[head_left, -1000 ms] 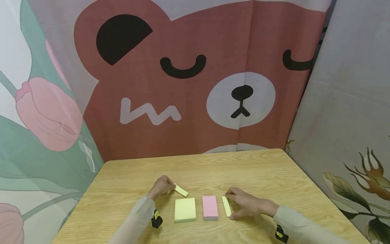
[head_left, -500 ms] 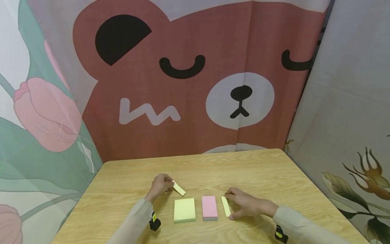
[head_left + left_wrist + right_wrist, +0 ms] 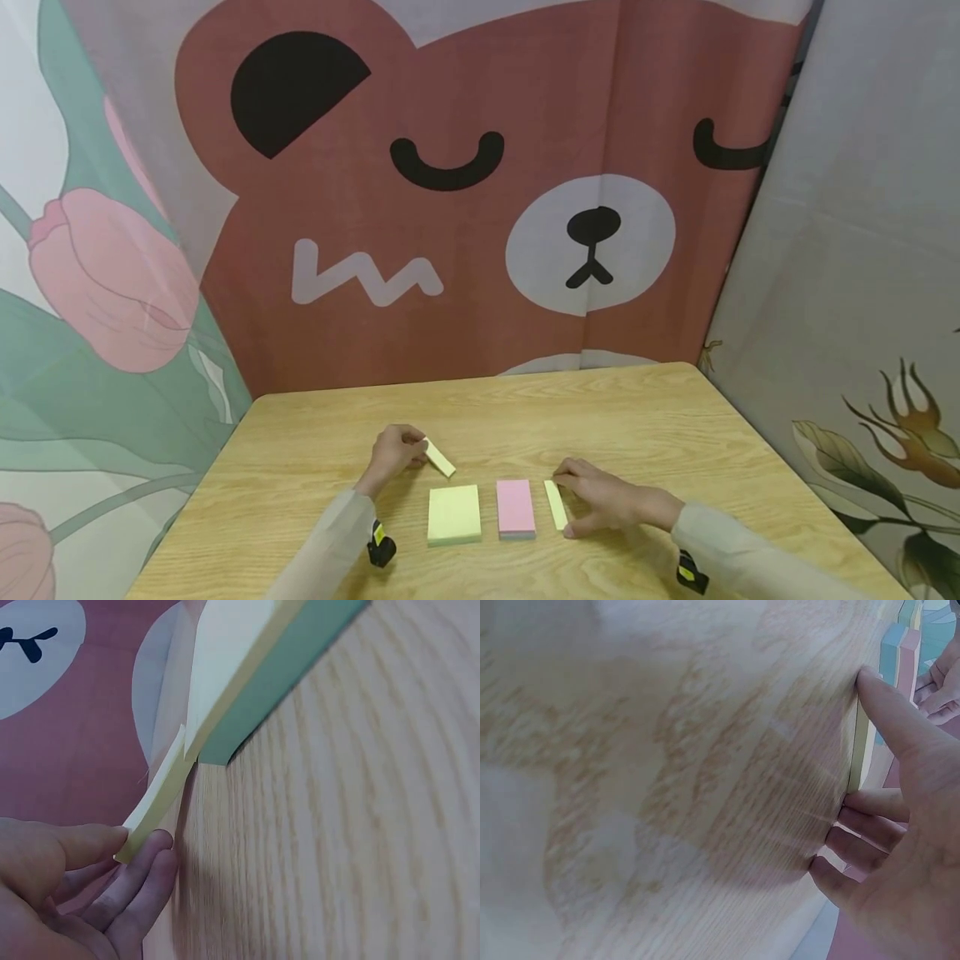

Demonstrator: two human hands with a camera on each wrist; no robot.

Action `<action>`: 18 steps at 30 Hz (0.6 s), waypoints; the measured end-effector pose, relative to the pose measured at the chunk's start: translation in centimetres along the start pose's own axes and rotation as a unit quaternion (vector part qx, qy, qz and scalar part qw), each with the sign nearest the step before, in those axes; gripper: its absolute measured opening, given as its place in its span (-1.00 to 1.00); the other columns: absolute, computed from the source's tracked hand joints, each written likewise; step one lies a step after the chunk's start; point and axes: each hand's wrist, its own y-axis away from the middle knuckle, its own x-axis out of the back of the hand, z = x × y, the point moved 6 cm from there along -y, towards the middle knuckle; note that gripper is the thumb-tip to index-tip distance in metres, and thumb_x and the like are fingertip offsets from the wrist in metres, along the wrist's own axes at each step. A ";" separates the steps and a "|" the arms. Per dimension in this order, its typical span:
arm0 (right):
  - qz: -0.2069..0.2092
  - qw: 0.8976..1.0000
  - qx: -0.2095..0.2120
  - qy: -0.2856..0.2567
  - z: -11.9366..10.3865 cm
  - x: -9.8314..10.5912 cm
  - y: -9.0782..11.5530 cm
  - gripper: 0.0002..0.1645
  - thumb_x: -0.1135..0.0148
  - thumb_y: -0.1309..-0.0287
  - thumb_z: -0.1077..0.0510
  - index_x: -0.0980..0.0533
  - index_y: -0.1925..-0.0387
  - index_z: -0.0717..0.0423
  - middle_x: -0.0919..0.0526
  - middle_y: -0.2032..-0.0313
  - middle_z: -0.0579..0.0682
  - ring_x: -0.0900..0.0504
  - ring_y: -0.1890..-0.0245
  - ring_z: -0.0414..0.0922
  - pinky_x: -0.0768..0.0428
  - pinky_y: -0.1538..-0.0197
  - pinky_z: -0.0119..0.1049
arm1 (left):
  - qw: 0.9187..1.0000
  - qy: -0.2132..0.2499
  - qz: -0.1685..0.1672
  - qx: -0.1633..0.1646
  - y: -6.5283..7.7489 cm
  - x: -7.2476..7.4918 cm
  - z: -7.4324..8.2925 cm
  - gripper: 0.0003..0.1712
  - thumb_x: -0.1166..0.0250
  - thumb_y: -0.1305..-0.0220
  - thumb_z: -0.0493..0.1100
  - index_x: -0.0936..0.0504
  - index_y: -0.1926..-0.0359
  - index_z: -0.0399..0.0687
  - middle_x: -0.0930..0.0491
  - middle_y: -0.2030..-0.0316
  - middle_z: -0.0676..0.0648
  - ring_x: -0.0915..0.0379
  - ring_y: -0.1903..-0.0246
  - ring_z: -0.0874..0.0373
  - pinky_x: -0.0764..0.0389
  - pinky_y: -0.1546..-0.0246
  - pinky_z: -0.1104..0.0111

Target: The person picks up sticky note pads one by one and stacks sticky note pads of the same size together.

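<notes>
Thumb and fingers of my left hand (image 3: 393, 457) pinch one end of a narrow pale yellow sticky note pad (image 3: 440, 458). In the left wrist view that narrow pad (image 3: 154, 799) slants beyond the fingertips. My right hand (image 3: 603, 498) spans a second narrow yellow sticky note pad (image 3: 556, 505) lengthwise, thumb at its near end and index finger at its far end; it lies on the table. Between the hands lie a square yellow sticky note pad (image 3: 454, 512), with green lower sheets (image 3: 259, 701) in the left wrist view, and a pink rectangular one (image 3: 515, 507) with a bluish underside.
The pads rest on a wood-grain table (image 3: 360, 575) with rounded back corners. A bear-print curtain (image 3: 465, 333) hangs behind it, and flower-print curtains stand at the left (image 3: 112, 417) and right (image 3: 795, 333).
My left hand has shifted slightly left and away, drawing its narrow pad along and turning it a little steeper. The right hand and the two middle pads have stayed put.
</notes>
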 end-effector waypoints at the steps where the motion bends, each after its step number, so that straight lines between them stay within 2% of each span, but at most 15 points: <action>1: 0.001 1.000 0.000 0.000 0.0 0.0 0.0 -0.05 -0.29 -0.23 -0.22 -0.28 -0.29 0.48 -0.29 -0.20 0.14 -0.33 -0.17 0.08 -0.49 -0.18 -0.07 | 1.000 0.004 0.001 -0.001 0.0 0.0 0.0 -0.91 -0.25 -0.26 -0.50 -0.63 0.23 -0.52 -0.65 0.41 -0.20 -0.67 0.44 -0.10 -0.71 0.32 0.17; 10: 0.003 1.000 -0.003 0.003 0.2 0.0 0.0 -0.05 -0.29 -0.23 -0.22 -0.28 -0.30 0.46 -0.29 -0.21 0.13 -0.32 -0.19 0.09 -0.47 -0.20 -0.02 | 0.999 0.044 0.010 0.012 -0.3 0.0 -0.1 -0.83 -0.20 -0.30 -0.51 -0.61 0.12 -0.57 -0.60 0.39 -0.28 -0.65 0.48 -0.07 -0.71 0.33 0.12; 18: 0.005 1.000 0.003 0.005 -0.1 0.1 0.2 -0.08 -0.31 -0.23 -0.17 -0.28 -0.29 0.48 -0.30 -0.20 0.18 -0.33 -0.17 0.11 -0.49 -0.17 -0.05 | 0.999 0.047 0.019 0.020 -0.4 0.1 -0.2 -0.81 -0.20 -0.33 -0.48 -0.63 0.10 -0.56 -0.62 0.40 -0.27 -0.65 0.53 0.00 -0.71 0.38 0.16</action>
